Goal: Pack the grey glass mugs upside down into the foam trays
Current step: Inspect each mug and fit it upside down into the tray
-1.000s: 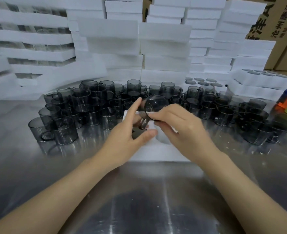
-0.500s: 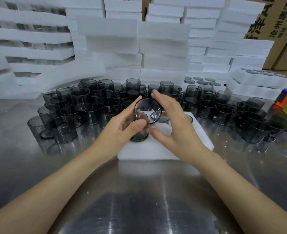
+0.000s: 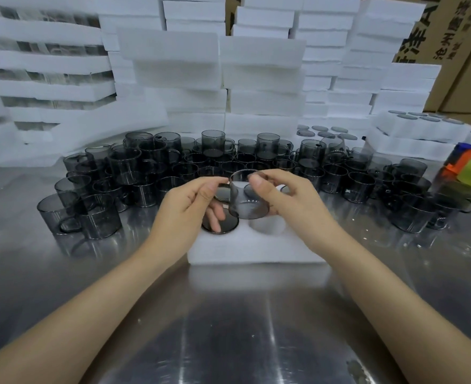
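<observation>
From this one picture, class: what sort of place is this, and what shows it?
Probably a factory or warehouse packing bench: dozens of grey glass mugs crowd a steel table, foam trays are stacked high behind, and printed cardboard cartons stand back right.

Grey mug above foam tray; second mug seated inverted beside.

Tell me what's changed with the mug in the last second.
The mug was turned from tilted, its round end facing the camera, to vertical, now over an empty hole in the tray. The left hand and right hand kept hold of it. Unmoved: tray, seated mug, loose mugs.
</observation>
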Available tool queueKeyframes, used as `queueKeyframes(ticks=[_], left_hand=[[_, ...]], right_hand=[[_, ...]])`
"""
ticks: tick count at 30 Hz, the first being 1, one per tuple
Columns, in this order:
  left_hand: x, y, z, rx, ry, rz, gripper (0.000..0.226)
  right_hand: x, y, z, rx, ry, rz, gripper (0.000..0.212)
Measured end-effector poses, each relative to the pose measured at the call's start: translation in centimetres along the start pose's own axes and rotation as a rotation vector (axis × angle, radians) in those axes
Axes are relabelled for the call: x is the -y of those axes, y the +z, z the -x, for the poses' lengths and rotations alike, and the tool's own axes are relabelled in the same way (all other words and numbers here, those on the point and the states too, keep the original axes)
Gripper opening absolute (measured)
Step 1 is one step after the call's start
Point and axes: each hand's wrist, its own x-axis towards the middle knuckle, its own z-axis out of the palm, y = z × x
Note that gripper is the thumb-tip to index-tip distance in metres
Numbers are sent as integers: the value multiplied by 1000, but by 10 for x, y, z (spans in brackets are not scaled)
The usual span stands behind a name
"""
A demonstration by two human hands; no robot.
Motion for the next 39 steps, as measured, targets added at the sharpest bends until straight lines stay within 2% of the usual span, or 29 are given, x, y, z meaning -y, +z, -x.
queueKeyframes(ticks=[3, 7, 10, 13, 18, 20, 24, 28, 31, 34, 36, 39], left_hand=[[3, -2, -2, -26, -18, 13, 25], [4, -2, -2, -38, -14, 11, 26], [4, 0, -1, -81, -2, 42, 27], [4, 0, -1, -87, -7, 44, 28], [4, 0, 0, -80, -2, 25, 27], [4, 0, 0, -73, 1, 10, 27], [4, 1, 0, -69, 4, -2, 28], [6, 0, 0, -62, 10, -9, 28], [5, 0, 1, -58, 11, -18, 29], [5, 1, 2, -46, 27, -42, 29], [6, 2, 4, -36, 54, -65, 29], [6, 3, 2, -73, 60, -47, 27]], right_hand=[[-3, -5, -1, -68, 26, 58, 27], [-5, -12, 0, -167, -91, 246, 27], [-3, -13, 2, -118, -229, 531, 27], [1, -15, 5, -26, -377, 806, 37], [-1, -19, 6, 108, -534, 1050, 49], [-4, -18, 5, 139, -537, 1115, 53], [-5, -18, 4, 172, -371, 1106, 67], [-3, -18, 7, 17, -358, 795, 34], [-6, -18, 4, 193, -329, 802, 35], [-10, -16, 1, 424, -151, 817, 45], [-13, -16, -3, 487, -110, 820, 48], [-13, -16, -5, 477, -68, 715, 54]])
